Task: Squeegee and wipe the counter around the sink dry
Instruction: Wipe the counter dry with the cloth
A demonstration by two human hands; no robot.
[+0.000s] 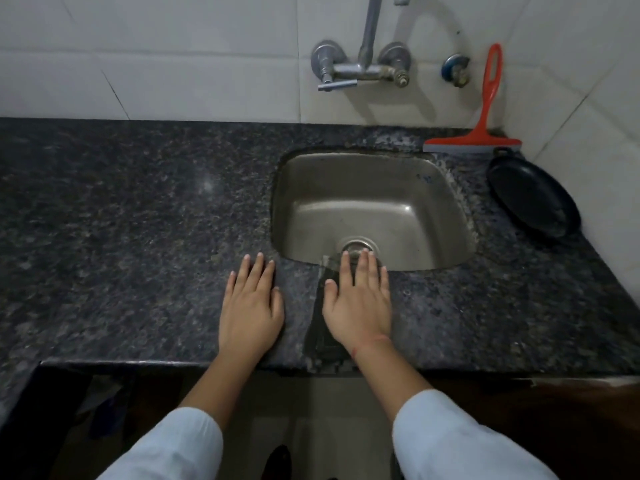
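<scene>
Right hand flat and spread wide, palm down, pressed on a dark cloth near the front edge of the bench. Fingertips reaching past the near rim of the sink, toward 12 o'clock, in line with the drain. Thin red thread around that wrist; pale sleeve pushed up the forearm.

Cloth stretched in a narrow strip under the palm, from the sink rim at 12 o'clock down to the bench's front edge at 6 o'clock, visible mostly on the thumb side.

Left hand at 9 o'clock from the right one, near but not touching it, also flat and open on bare stone, fingers together, holding nothing. Second pale sleeve below it.

Bench of dark speckled granite, with a faint sheen at 10 o'clock from the left hand. Steel sink set into it, basin empty.

Squeegee, red handle and grey blade, at 1 o'clock from the right hand, well apart, beyond the sink's far right corner: blade down on the bench, handle leaning against the white tiled wall. Black oval pan just beside it at 5 o'clock, on the bench by the side wall.

Wall-mounted tap at 12 o'clock above the sink.
</scene>
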